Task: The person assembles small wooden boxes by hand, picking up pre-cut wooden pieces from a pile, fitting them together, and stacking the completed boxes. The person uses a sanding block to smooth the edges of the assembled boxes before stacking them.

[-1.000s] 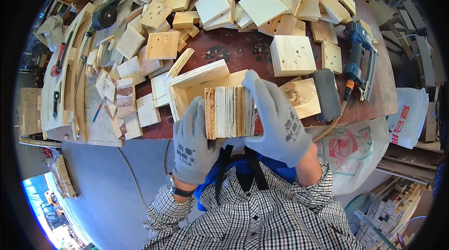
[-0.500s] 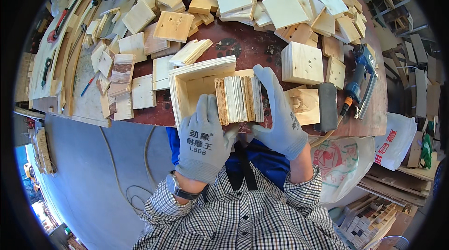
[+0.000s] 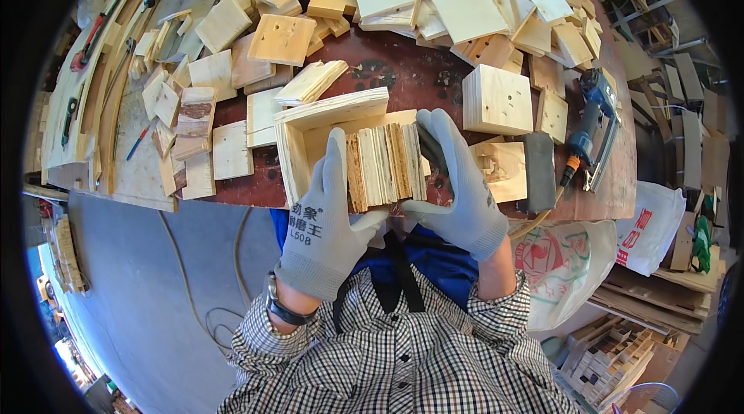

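A stack of small plywood blocks [image 3: 381,167] stands on edge at the table's front edge, their layered sides upward. My left hand [image 3: 327,208], in a grey work glove, presses along the stack's left side, fingers stretched upward and thumb at the near end. My right hand [image 3: 463,191], gloved alike, closes on the right side, thumb at the near corner. The stack is squeezed between both palms. Around its left and far sides sits an open wooden frame [image 3: 333,109] of plywood boards. My left hand hides part of the frame's inside.
A heap of plywood offcuts [image 3: 465,15] covers the table's far side. On the right lie a thick block stack [image 3: 497,100], a dark grey block [image 3: 540,171] and a blue nail gun [image 3: 595,115] with its hose. Long strips and tools, including a utility knife [image 3: 70,115], lie left.
My left hand has turned more upright, its fingers moving from inside the frame onto the stack's left side. My right fingers have shifted slightly. The whole view has moved a little.
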Tool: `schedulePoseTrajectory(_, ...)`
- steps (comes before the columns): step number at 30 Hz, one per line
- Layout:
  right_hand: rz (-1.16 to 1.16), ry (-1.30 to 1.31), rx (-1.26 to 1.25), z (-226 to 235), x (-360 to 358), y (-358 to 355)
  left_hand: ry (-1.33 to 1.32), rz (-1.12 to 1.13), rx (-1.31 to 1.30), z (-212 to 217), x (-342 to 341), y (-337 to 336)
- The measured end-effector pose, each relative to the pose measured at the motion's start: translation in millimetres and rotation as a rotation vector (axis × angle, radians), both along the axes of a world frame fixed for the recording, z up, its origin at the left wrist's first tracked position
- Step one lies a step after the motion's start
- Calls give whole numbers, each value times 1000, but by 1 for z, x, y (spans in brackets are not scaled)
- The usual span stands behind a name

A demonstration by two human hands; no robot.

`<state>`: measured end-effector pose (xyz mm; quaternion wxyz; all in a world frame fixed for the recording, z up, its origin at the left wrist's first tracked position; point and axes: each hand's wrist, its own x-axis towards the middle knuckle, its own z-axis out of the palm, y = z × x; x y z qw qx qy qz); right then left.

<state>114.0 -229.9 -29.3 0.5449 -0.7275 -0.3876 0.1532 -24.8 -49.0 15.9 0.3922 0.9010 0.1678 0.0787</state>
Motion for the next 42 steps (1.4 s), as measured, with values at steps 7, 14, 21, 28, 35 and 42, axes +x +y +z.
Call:
schedulePoseTrajectory(7,23,-124,-134,14,3,-3,12,53,-6,-8,-1,-8)
schedulePoseTrajectory(14,23,-157,-153,18,-1,-3,-2,42,-11,-10,-8,-2)
schedulePoseTrajectory(21,20,-178,-164,19,0,-4,31,30,-38,-8,-7,2)
schedulePoseTrajectory(28,-1,-160,-182,19,2,-7,-32,17,-10,-11,-10,1)
schedulePoseTrajectory(35,-12,-154,-203,20,1,-11,-26,27,-10,-12,-13,-2)
schedulePoseTrajectory(42,-12,-124,-180,16,-2,-11,49,43,-51,-1,-11,-4)
